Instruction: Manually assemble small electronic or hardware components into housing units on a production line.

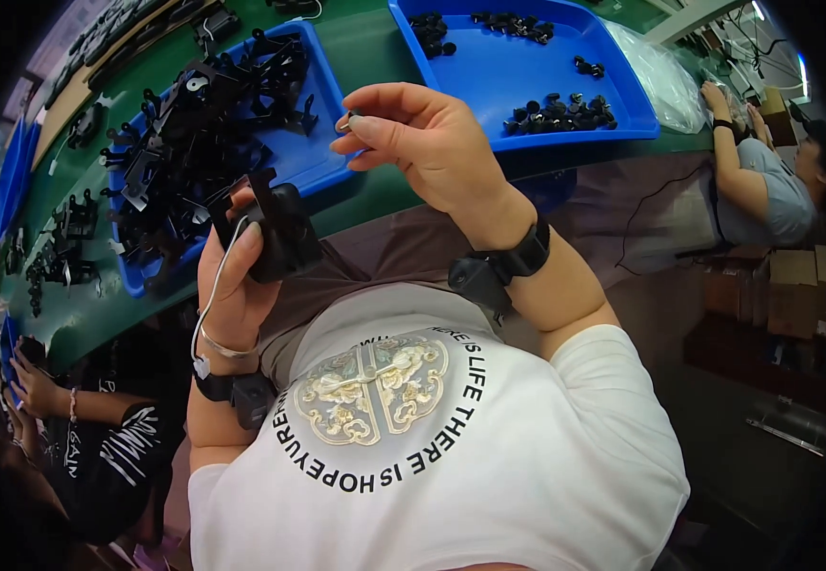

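My left hand [238, 281] is closed around a black plastic device [286, 233] with a rounded housing. A flat black bracket [262, 190] stands up at its far end. From the device a thin white cable [211, 303] hangs down along my left wrist to a small white plug. My right hand [427, 147] is up and to the right of the device, apart from it. Between its thumb and forefinger it pinches a small dark piece with a shiny metal part [346, 122]; the fingers cover most of it.
A blue tray [322, 81] heaped with black brackets lies at the left on the green table [365, 48]. Another blue tray [489, 86] at the right holds piles of small black knob-like parts [560, 114]. Co-workers sit at the lower left and far right. Clear plastic bags [656, 81] lie beside the right tray.
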`<state>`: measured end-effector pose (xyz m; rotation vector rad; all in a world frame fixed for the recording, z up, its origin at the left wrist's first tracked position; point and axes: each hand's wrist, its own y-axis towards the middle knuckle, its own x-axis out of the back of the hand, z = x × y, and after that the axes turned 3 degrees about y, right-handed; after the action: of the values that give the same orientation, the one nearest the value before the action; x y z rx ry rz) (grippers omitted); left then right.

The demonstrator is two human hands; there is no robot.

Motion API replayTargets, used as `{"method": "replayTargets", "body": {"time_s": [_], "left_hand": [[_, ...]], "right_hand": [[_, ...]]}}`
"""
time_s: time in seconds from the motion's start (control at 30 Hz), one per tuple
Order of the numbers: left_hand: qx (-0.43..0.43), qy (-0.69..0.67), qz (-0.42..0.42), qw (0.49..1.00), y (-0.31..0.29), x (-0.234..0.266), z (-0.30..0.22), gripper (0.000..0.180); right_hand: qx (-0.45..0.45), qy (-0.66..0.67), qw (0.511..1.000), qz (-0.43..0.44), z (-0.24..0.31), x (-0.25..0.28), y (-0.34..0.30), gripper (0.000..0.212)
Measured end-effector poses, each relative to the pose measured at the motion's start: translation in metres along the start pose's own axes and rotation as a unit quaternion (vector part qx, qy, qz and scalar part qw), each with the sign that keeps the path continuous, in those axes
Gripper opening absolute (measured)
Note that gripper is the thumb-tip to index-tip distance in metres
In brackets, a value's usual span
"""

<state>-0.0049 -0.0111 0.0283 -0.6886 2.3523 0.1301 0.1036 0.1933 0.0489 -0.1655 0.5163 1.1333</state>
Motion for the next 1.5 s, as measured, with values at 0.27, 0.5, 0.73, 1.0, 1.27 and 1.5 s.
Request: {"method": "replayTargets", "body": {"time_s": [0.27,0.5,0.73,1.0,1.27,1.5], "left_hand": [[-0.003,0.017,-0.059,0.998,0.001,-0.007,0.003,0.039],[0.004,0.049,-0.057,0.997,0.003,-0.015,0.001,0.04],[0.016,0.057,-0.056,0.997,0.007,-0.018,0.004,0.042],[0.031,0.058,-0.055,0.996,0.008,-0.019,0.005,0.044],[0.009,0.058,-0.053,0.997,0.012,-0.014,-0.003,0.043],[-0.048,0.057,-0.057,0.996,0.015,-0.011,-0.003,0.043]], "right_hand": [[0.027,-0.084,0.996,0.003,-0.011,-0.005,-0.006,0.021],[-0.046,0.169,0.984,-0.044,-0.027,0.009,0.001,0.02],[-0.068,0.282,0.954,-0.069,-0.029,0.015,0.009,0.02],[-0.071,0.286,0.952,-0.085,-0.032,0.017,0.008,0.02],[-0.053,0.274,0.958,-0.068,-0.036,0.018,0.013,0.019],[0.053,-0.008,0.998,-0.042,-0.028,-0.008,-0.012,0.018]]}}
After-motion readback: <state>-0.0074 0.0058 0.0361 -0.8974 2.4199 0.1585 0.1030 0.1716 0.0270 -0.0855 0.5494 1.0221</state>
